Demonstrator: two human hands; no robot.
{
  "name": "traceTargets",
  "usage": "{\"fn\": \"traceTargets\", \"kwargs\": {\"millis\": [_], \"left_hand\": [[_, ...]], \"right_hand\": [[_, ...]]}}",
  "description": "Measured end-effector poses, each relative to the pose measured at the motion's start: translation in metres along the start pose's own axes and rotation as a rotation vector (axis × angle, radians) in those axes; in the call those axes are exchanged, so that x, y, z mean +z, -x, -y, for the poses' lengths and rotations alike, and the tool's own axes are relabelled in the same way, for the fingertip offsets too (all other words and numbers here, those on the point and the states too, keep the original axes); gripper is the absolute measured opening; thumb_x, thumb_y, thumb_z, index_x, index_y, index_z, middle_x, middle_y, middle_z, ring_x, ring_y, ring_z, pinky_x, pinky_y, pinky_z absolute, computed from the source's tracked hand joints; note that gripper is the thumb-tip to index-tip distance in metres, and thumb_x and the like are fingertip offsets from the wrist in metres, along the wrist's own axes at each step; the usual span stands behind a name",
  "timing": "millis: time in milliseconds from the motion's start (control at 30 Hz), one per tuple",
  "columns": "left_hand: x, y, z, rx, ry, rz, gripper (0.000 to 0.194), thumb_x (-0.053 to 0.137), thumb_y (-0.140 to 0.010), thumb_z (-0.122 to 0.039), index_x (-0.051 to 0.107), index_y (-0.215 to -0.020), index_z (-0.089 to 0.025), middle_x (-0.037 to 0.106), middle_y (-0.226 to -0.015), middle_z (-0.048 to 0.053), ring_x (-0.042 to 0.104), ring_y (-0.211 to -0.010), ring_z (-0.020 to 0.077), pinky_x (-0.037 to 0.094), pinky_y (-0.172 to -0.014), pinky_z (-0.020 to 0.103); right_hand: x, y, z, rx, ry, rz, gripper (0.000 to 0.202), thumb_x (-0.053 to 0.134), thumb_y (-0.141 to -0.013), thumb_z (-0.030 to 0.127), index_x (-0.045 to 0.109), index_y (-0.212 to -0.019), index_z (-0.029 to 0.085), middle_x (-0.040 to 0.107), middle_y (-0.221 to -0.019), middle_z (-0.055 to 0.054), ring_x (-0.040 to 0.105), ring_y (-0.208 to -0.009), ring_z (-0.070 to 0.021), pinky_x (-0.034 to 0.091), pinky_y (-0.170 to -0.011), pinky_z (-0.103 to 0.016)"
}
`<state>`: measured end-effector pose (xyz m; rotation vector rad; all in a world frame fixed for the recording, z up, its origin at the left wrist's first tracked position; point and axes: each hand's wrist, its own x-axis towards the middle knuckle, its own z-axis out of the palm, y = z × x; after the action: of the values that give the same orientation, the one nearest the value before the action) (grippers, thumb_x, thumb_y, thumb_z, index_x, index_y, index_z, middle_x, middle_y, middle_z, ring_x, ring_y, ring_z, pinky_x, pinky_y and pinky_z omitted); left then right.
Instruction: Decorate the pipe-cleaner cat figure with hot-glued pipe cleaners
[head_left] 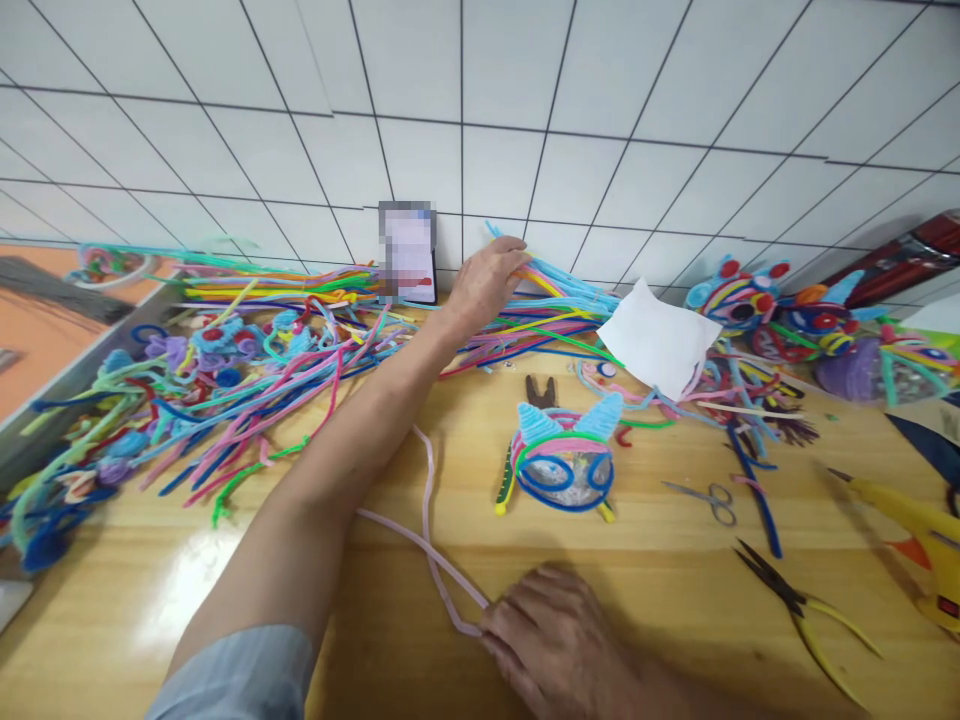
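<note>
My left hand (487, 280) reaches to the back of the table by the wall. Its fingers are bent at the ends of a bundle of light blue pipe cleaners (559, 285); whether they grip any is too small to tell. Near the front edge, my right hand (551, 635) rests closed on a pale pink pipe cleaner (430, 550), which loops and crosses itself to the left. Beyond it sits a round ornament (566, 470) with light blue ears and blue ring eyes, over green-handled pliers (504, 485).
Tangled pipe cleaners (247, 400) cover the left and back. A phone (411, 255) leans on the wall. White paper (660, 340) and decorated figures (739, 300) stand back right. Small scissors (716, 500), yellow-handled pliers (802, 600) and a yellow glue gun (911, 530) lie right.
</note>
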<state>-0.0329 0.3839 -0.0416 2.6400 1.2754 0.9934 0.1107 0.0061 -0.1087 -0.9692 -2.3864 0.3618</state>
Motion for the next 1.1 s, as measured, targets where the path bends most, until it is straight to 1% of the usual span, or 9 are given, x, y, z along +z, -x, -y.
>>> {"fn": "traceTargets", "kwargs": {"millis": [133, 200, 367, 500, 567, 667, 767, 900, 1100], "left_hand": [[-0.002, 0.000, -0.004, 0.045, -0.007, -0.019, 0.040, 0.052, -0.101, -0.017, 0.072, -0.135, -0.021, 0.049, -0.172, 0.008, 0.057, -0.150, 0.0264, 0.047, -0.126, 0.044], [-0.009, 0.001, -0.012, 0.021, -0.046, 0.049, 0.038, 0.051, -0.103, -0.018, 0.073, -0.134, -0.022, 0.043, -0.176, 0.007, 0.056, -0.151, 0.0265, 0.047, -0.125, 0.043], [-0.030, 0.004, -0.033, -0.099, -0.202, 0.390, 0.038, 0.050, -0.101, -0.020, 0.077, -0.127, -0.020, 0.075, -0.140, 0.013, 0.069, -0.133, 0.0313, 0.055, -0.111, 0.041], [-0.034, 0.007, -0.033, -0.090, -0.219, 0.667, 0.034, 0.063, -0.095, -0.037, 0.081, -0.117, -0.018, 0.083, -0.114, 0.013, 0.078, -0.105, 0.0306, 0.058, -0.088, 0.034], [-0.032, 0.009, -0.031, -0.083, -0.215, 0.736, 0.040, 0.073, -0.088, -0.045, 0.081, -0.118, -0.020, 0.084, -0.112, 0.011, 0.078, -0.098, 0.0289, 0.058, -0.082, 0.032], [-0.026, 0.012, -0.033, -0.100, -0.250, 0.739, 0.042, 0.076, -0.086, -0.035, 0.078, -0.126, -0.022, 0.081, -0.124, 0.011, 0.076, -0.109, 0.0291, 0.057, -0.089, 0.031], [-0.022, 0.013, -0.039, -0.140, -0.297, 0.644, 0.039, 0.060, -0.097, -0.022, 0.074, -0.133, -0.022, 0.077, -0.134, 0.013, 0.072, -0.124, 0.0302, 0.056, -0.101, 0.035], [-0.020, 0.010, -0.046, -0.170, -0.323, 0.522, 0.043, 0.045, -0.106, -0.024, 0.067, -0.142, -0.019, 0.069, -0.146, 0.017, 0.067, -0.134, 0.0337, 0.054, -0.108, 0.043], [-0.022, 0.012, -0.046, -0.149, -0.294, 0.690, 0.031, 0.070, -0.092, -0.031, 0.082, -0.119, -0.023, 0.080, -0.129, 0.012, 0.072, -0.122, 0.0334, 0.055, -0.107, 0.042]], "right_hand": [[-0.001, 0.000, 0.001, 0.008, -0.004, 0.017, 0.014, 0.059, -0.107, 0.022, 0.066, -0.095, 0.023, 0.070, -0.072, 0.003, 0.063, -0.063, -0.0163, 0.039, -0.069, -0.033], [0.000, 0.001, 0.001, 0.007, -0.006, 0.015, 0.014, 0.059, -0.107, 0.022, 0.065, -0.095, 0.023, 0.070, -0.072, 0.003, 0.062, -0.063, -0.0162, 0.039, -0.068, -0.033], [0.003, 0.002, 0.000, -0.003, 0.018, -0.005, 0.013, 0.061, -0.105, 0.021, 0.065, -0.094, 0.024, 0.070, -0.071, 0.003, 0.062, -0.062, -0.0157, 0.039, -0.066, -0.034], [0.007, 0.002, -0.001, -0.012, 0.042, -0.028, 0.013, 0.062, -0.104, 0.020, 0.065, -0.091, 0.023, 0.070, -0.070, 0.003, 0.061, -0.060, -0.0153, 0.040, -0.064, -0.034], [0.008, 0.003, -0.002, -0.025, 0.055, -0.049, 0.016, 0.062, -0.103, 0.021, 0.063, -0.087, 0.023, 0.068, -0.068, 0.004, 0.059, -0.058, -0.0152, 0.038, -0.062, -0.034], [0.010, 0.002, -0.005, -0.058, 0.075, -0.062, 0.018, 0.062, -0.103, 0.023, 0.061, -0.084, 0.024, 0.066, -0.066, 0.004, 0.058, -0.057, -0.0144, 0.037, -0.061, -0.033], [0.011, 0.002, -0.006, -0.064, 0.084, -0.072, 0.020, 0.062, -0.104, 0.023, 0.060, -0.083, 0.024, 0.065, -0.065, 0.005, 0.057, -0.056, -0.0138, 0.037, -0.060, -0.033], [0.010, 0.001, -0.005, -0.049, 0.083, -0.050, 0.020, 0.063, -0.104, 0.024, 0.061, -0.084, 0.024, 0.066, -0.065, 0.005, 0.058, -0.057, -0.0137, 0.038, -0.060, -0.033], [0.013, 0.004, -0.007, -0.069, 0.087, -0.072, 0.021, 0.059, -0.104, 0.023, 0.060, -0.083, 0.024, 0.065, -0.063, 0.004, 0.058, -0.054, -0.0140, 0.038, -0.056, -0.034]]}}
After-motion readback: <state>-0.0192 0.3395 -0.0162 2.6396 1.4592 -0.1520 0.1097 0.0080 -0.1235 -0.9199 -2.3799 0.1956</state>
